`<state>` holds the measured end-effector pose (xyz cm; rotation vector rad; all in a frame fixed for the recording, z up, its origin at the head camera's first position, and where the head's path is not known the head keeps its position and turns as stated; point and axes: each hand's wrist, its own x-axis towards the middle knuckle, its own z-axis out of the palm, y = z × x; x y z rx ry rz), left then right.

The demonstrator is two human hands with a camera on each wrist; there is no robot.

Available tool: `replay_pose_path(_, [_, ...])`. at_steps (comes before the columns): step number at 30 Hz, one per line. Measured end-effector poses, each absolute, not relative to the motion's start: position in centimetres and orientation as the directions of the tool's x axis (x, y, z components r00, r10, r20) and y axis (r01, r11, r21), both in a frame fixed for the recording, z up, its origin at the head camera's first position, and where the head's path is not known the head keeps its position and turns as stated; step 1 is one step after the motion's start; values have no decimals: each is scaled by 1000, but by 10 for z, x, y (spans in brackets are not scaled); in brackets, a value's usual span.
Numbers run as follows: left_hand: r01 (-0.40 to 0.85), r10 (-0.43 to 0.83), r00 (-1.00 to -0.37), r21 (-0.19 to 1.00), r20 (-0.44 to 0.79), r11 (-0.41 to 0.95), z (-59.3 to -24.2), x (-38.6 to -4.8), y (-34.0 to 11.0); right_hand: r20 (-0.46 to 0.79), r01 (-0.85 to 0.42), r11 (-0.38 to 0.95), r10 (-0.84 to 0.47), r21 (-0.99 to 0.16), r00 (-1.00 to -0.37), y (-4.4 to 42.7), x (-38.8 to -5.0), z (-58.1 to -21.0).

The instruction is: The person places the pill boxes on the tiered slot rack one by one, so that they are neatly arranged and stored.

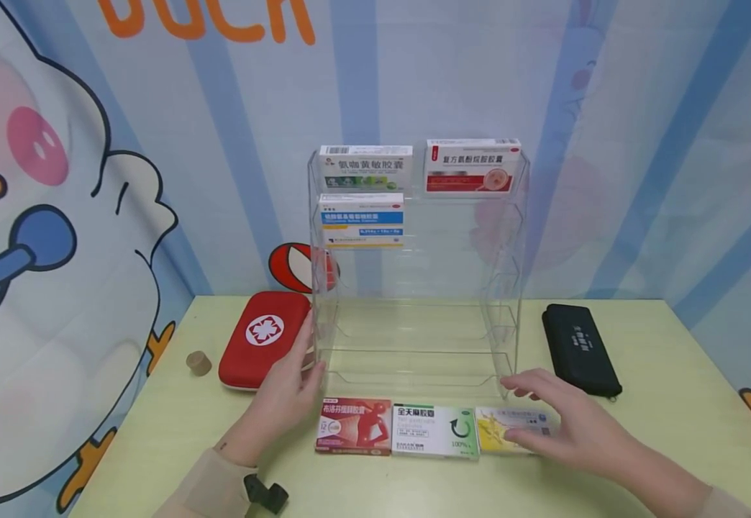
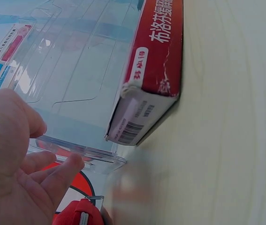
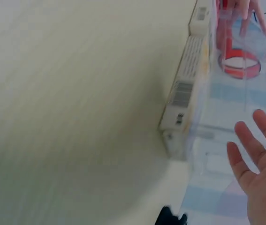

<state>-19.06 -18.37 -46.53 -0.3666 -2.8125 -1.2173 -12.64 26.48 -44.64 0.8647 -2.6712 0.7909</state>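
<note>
A clear acrylic display rack (image 1: pixel 414 352) with stepped tiers stands mid-table. My left hand (image 1: pixel 290 392) is at its lower left side; in the left wrist view the fingers (image 2: pixel 62 176) lie along the rack's side edge, loosely bent. My right hand (image 1: pixel 560 424), fingers spread, hovers by the rack's lower right corner, partly covering a yellow-and-white medicine box (image 1: pixel 495 419). Left of that box lie a white-and-green medicine box (image 1: pixel 435 432) and a red medicine box (image 1: pixel 353 426), in a row before the rack. In the right wrist view the right palm holds nothing.
On the upper tiers stand a green-and-white box (image 1: pixel 366 167), a red-and-white box (image 1: pixel 472 167) and a blue-and-white box (image 1: pixel 362 220). A red first-aid case (image 1: pixel 264 338) and a small brown cylinder (image 1: pixel 198 363) are at left; a black pouch (image 1: pixel 581 349) is at right.
</note>
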Motion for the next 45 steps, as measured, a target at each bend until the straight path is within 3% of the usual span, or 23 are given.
replay_pose_path(10, [215, 190, -975, 712, 115, 669, -465, -191, -184, 130, -453, 814, -438, -364, -890, 292, -123, -461])
replay_pose_path(16, [214, 187, -975, 713, 117, 667, -464, -190, -184, 31, -426, 841, -442, -335, -897, 295, -122, -467])
replay_pose_path(23, [220, 191, -974, 714, 123, 664, -465, -191, -183, 56, -426, 849, -431, -311, -900, 296, -119, -470])
replay_pose_path(35, [206, 181, -977, 715, 112, 668, -464, -190, -184, 105, -409, 830, -400, -378, -910, 295, -121, -459])
replay_pose_path(40, [216, 186, -975, 719, 121, 661, -464, -190, -184, 107, -449, 783, -449, -430, -887, 298, -126, -447])
replay_pose_path(45, [222, 194, -973, 715, 122, 663, -466, -191, -184, 247, -548, 738, -489, -393, -837, 298, -129, -429])
